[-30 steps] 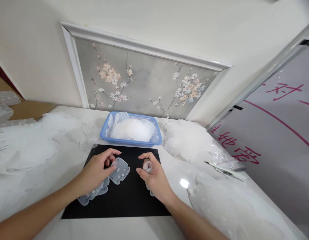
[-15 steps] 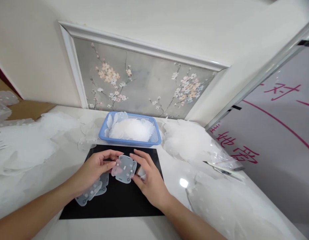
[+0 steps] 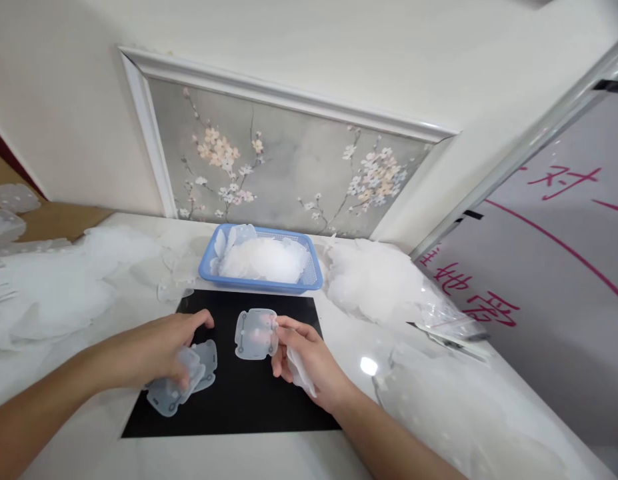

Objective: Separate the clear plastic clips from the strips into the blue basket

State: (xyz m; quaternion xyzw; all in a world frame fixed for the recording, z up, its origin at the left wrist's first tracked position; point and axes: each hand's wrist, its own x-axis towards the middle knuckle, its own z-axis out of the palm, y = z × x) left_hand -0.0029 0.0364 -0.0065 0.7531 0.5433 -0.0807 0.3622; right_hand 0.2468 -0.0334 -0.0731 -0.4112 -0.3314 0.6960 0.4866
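My right hand (image 3: 309, 363) pinches a translucent plastic piece (image 3: 253, 337), with rounded tabs and small holes, by its right edge over the black mat (image 3: 253, 407). More whitish pieces (image 3: 301, 375) are tucked in that palm. At the mat's left side, my left hand (image 3: 171, 347) has thumb and index finger spread apart. Its thumb rests on or just above a few similar overlapping pieces (image 3: 207, 373). The other left fingers are partly hidden behind the hand.
A blue basket (image 3: 261, 287) heaped with whitish pieces stands behind the mat. Piles of pieces lie on the left (image 3: 53, 287) and right (image 3: 369, 280). A cutter-like tool (image 3: 451, 341) lies at the right, near a whiteboard (image 3: 553, 280). Cardboard (image 3: 63, 220) is at the far left.
My left hand has left the piece between the hands and moved left and down to the overlapping pieces. My right hand alone now holds a piece and has turned, showing more pieces in its palm.
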